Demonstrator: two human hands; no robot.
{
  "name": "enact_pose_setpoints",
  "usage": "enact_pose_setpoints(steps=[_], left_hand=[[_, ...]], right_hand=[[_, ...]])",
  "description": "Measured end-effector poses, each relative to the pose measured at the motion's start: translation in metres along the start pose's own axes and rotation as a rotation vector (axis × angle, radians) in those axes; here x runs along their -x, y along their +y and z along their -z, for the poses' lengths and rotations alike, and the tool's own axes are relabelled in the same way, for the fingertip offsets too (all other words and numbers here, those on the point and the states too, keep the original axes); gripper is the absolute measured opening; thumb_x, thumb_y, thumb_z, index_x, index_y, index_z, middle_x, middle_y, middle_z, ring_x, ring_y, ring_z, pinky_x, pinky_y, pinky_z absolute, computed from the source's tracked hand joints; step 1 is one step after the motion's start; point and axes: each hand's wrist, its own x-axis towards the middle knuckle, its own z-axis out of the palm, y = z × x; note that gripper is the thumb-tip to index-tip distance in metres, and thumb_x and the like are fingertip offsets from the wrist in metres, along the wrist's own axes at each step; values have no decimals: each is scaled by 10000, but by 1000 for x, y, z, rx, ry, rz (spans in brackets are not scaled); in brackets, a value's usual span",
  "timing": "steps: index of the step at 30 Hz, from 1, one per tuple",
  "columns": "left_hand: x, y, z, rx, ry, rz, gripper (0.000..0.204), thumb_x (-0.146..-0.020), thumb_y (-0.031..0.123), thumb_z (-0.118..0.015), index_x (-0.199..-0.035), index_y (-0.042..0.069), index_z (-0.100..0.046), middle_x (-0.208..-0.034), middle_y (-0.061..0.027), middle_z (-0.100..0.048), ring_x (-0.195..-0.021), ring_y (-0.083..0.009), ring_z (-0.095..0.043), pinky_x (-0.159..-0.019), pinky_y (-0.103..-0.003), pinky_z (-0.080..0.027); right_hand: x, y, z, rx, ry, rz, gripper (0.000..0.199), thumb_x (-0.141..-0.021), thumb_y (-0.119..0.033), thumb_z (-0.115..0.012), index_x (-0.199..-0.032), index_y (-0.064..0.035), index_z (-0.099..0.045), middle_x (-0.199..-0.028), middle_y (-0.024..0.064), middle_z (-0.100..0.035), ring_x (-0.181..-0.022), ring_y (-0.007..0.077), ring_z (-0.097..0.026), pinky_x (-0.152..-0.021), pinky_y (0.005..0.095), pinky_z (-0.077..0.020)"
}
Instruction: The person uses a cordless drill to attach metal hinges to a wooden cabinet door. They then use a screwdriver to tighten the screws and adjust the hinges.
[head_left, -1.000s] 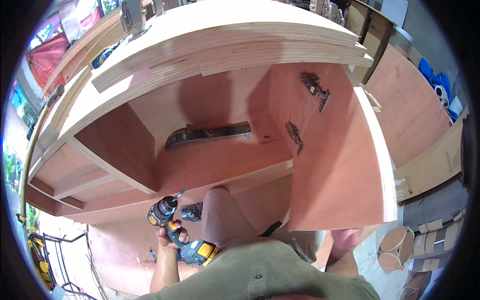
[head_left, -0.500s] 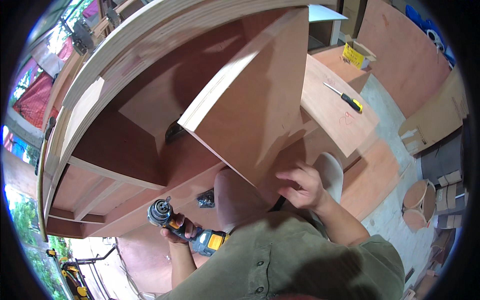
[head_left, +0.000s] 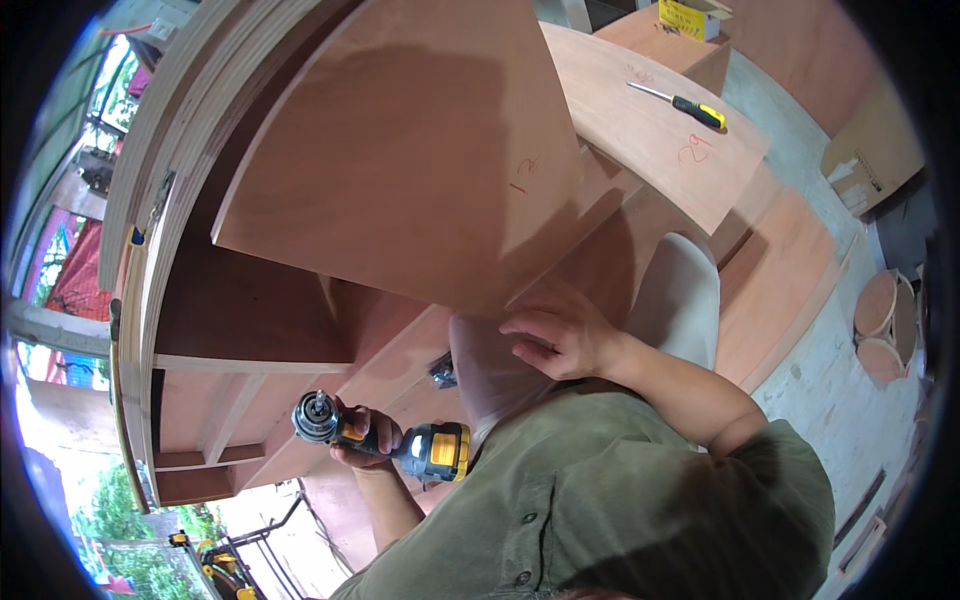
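My left hand (head_left: 367, 437) is wrapped around the grip of a black and yellow cordless drill (head_left: 432, 450), with the chuck end facing up and a battery at the other end. My right hand (head_left: 570, 335) hovers over my thigh, close to the bottom corner of a plywood door panel (head_left: 400, 170). Its thumb and fingers are parted and loosely bent, with nothing seen in them. The panel stands partly swung out from a wooden cabinet (head_left: 240, 310) and covers much of its inside. Any hinges are hidden behind it.
A screwdriver (head_left: 690, 108) with a black and yellow handle lies on a loose plywood board (head_left: 600, 95) to the right. Beyond it sits a yellow carton (head_left: 688, 20). A small dark packet (head_left: 442, 370) rests beside my knee. Round wooden pieces (head_left: 876, 315) stand at far right.
The door panel has swung left toward the cabinet, showing more of its face. My right hand has moved left and up a little. The drill stays in my left hand.
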Motion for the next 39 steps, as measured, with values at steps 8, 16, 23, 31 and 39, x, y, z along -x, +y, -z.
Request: enact_pose_setpoints(steps=[8,16,23,31,39], left_hand=[[-50,4,-43,-224,-156,67,597,-782,309,-718,-1251,38,-465,-1031,-108,-616,-727,-272,-614,-632,-379,-454],[-92,-26,-72,-403,54,268,688,-705,254,-747,-1254,-20,-437,-1131,-127,-532,-768,-290,-603,-691,-445,-483],[-171,-118,-131,-526,181,165,658,-747,246,-791,-1275,30,-464,-1165,-154,-562,-919,-272,-614,-770,-418,-516],[-214,-208,-181,-719,101,216,396,-844,240,-736,-1124,9,-578,-1041,-56,-621,-944,-141,-584,-823,-304,-483],[-222,-269,-202,-452,19,273,621,-779,208,-796,-1262,13,-458,-1139,-70,-593,-1053,-158,-555,-925,-316,-445]], right_hand=[[62,7,8,-257,-486,-470,227,-807,-243,-667,-973,-89,-664,-935,115,-640,-892,287,-635,-771,406,-507],[74,12,29,-375,-424,-547,282,-802,-228,-669,-1032,-65,-662,-948,125,-647,-872,304,-639,-760,382,-510],[73,-23,66,73,223,-234,369,-720,-191,-718,-1011,8,-609,-870,144,-599,-799,312,-599,-744,421,-488],[32,-40,81,619,217,-407,717,-726,-206,-693,-1324,60,-398,-1193,237,-485,-1121,405,-460,-958,524,-381],[44,-24,115,790,206,-472,675,-797,-230,-625,-1342,41,-332,-1342,237,-407,-1095,410,-468,-975,630,-289]])
